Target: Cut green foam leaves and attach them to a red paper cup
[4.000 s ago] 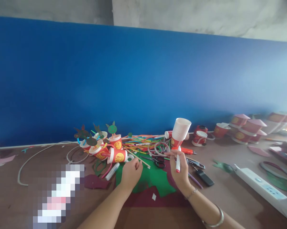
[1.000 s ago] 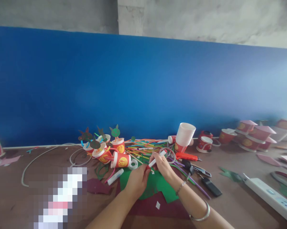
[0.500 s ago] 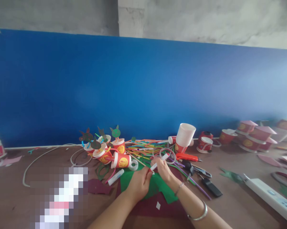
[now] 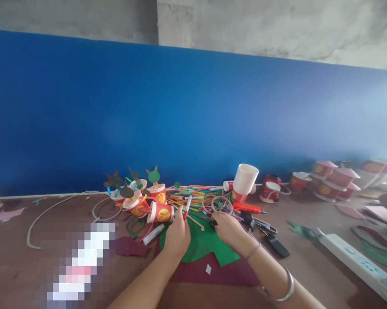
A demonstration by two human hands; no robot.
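Note:
My left hand [image 4: 178, 236] is closed around a white marker [image 4: 188, 207] with a red end, which points up and slightly right. To its right, my right hand [image 4: 228, 227] curls its fingers over a dark-handled tool [image 4: 213, 222] that looks like scissors; most of it is hidden by the fingers. Beneath both hands lies a sheet of green paper [image 4: 199, 246], on top of a dark red sheet [image 4: 222, 274]. A small white paper piece [image 4: 208, 269] rests on the dark red sheet. Left of my left hand is a red paper cup [image 4: 163, 212] on its side.
Several cups with paper animal heads [image 4: 153, 177] stand at the back left. Colourful sticks [image 4: 193, 191] lie behind my hands. On the right are a tall stack of white cups [image 4: 245, 178], an orange-red glue gun [image 4: 247, 207], keys [image 4: 277, 245] and a power strip [image 4: 351, 257].
My hands have moved apart. The marker, earlier between both hands, is now upright in my left hand alone. My right hand has come down onto the dark-handled tool.

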